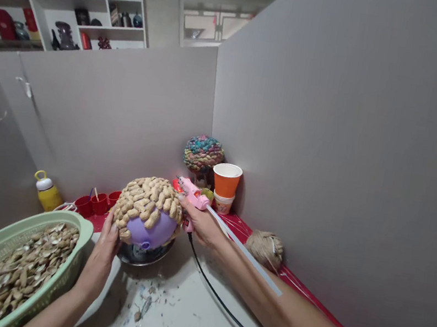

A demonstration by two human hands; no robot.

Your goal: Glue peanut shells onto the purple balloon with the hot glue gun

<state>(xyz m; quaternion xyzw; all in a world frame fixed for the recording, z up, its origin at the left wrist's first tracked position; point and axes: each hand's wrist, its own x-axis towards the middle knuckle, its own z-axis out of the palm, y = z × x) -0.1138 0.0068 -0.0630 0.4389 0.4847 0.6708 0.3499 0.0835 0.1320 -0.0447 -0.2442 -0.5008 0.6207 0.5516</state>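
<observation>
A purple balloon (153, 228), covered over its top and sides with peanut shells (148, 196), rests on a dark metal bowl (144, 256). Against the left side of the shells lie the fingers of my left hand (103, 253), spread along the curve. My right hand (202, 222) is wrapped round a pink glue gun (195, 194) at the balloon's right side. The gun's nozzle points up and to the left, and a long glue stick sticks out of its rear over my forearm. A black cord hangs from its handle.
A green basket (84, 227) of shells stands at the left. Behind are a yellow bottle (48, 193), red cups (98, 203), a multicoloured ball (203, 154) and an orange cup (226, 181). Twine (265, 249) lies at the right beside grey partitions. Debris dots the table (176, 313).
</observation>
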